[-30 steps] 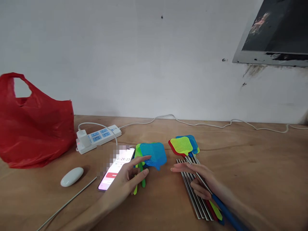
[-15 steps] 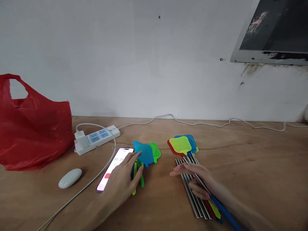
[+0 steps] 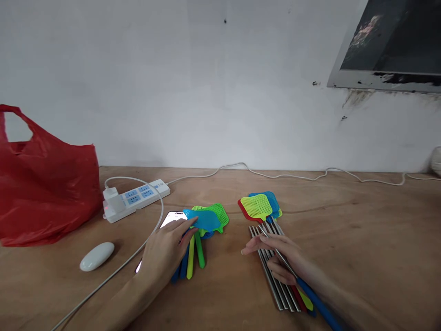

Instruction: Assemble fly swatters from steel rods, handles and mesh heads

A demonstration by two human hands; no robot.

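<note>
My left hand [image 3: 163, 250] pinches the near left edge of a blue fly swatter head [image 3: 208, 220], tilted above other pieces. Beneath it lie a green swatter head [image 3: 223, 216] and part of a yellow-green one. Blue, yellow-green [image 3: 190, 264] and green handles [image 3: 200, 250] fan out beside the hand. My right hand [image 3: 292, 257] is closed around a thin metal rod with a blue handle [image 3: 319, 301], its index finger stretched out. Under that hand lie several metal rods [image 3: 274, 280] side by side. Beyond them rest a yellow-green swatter head [image 3: 257, 207], a red one and a blue one [image 3: 270, 201].
A phone [image 3: 172, 218] is partly covered by my left hand. Farther left are a white power strip [image 3: 148, 193] with a plugged-in charger, a white mouse-like object [image 3: 97, 256] and a red plastic bag [image 3: 51, 193]. A white cable [image 3: 241, 164] runs along the wall.
The blue swatter head in my left hand has tilted and shifted, uncovering more of the green and yellow-green heads and the handles. My right hand keeps its hold on the rod.
</note>
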